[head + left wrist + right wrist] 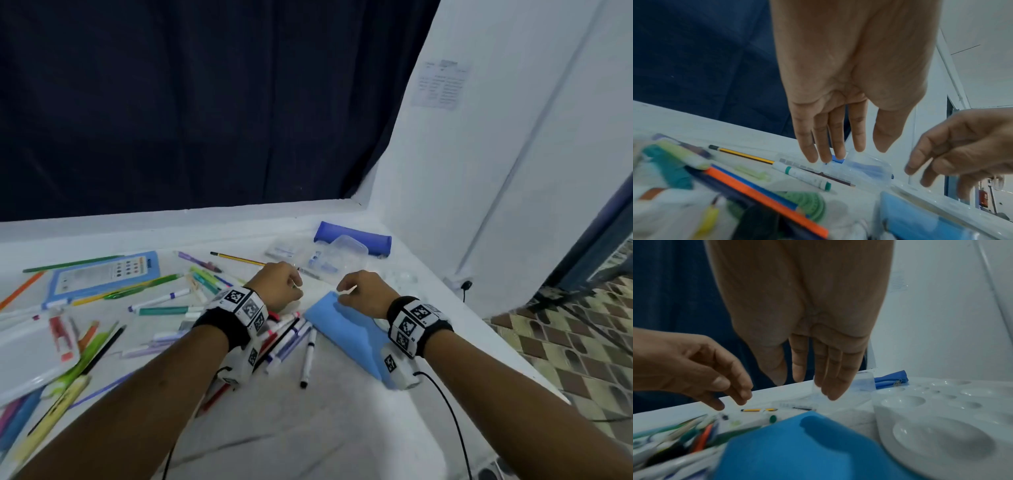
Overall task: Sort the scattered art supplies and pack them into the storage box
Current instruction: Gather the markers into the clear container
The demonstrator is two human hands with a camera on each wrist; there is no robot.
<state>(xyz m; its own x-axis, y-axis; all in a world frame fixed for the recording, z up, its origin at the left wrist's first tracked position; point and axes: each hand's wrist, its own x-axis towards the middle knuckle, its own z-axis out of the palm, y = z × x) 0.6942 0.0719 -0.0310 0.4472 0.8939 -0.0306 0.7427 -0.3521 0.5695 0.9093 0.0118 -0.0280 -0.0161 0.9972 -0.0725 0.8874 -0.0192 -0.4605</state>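
Observation:
Both hands hover over the white table (308, 411). My left hand (284, 284) hangs with straight fingers (838, 146) just above a clear plastic box (865, 168), holding nothing. Beside it my right hand (363, 291) is loosely curled and empty (953, 154), above the far corner of a blue foam sheet (342, 332). The clear box (342, 253) lies behind the hands, in front of a blue pencil case (356, 236). Several markers and pens (164, 301) are scattered to the left. A yellow-and-black pencil (239, 258) and a green-capped marker (803, 175) lie near my left fingers.
A white paint palette (941, 426) sits right of the blue sheet. At the left are a blue-framed board (102, 274) and a white tray (30, 359). A dark curtain (205, 102) hangs behind the table, a white wall (513, 171) stands on the right, and the table edge drops to a tiled floor (565, 342).

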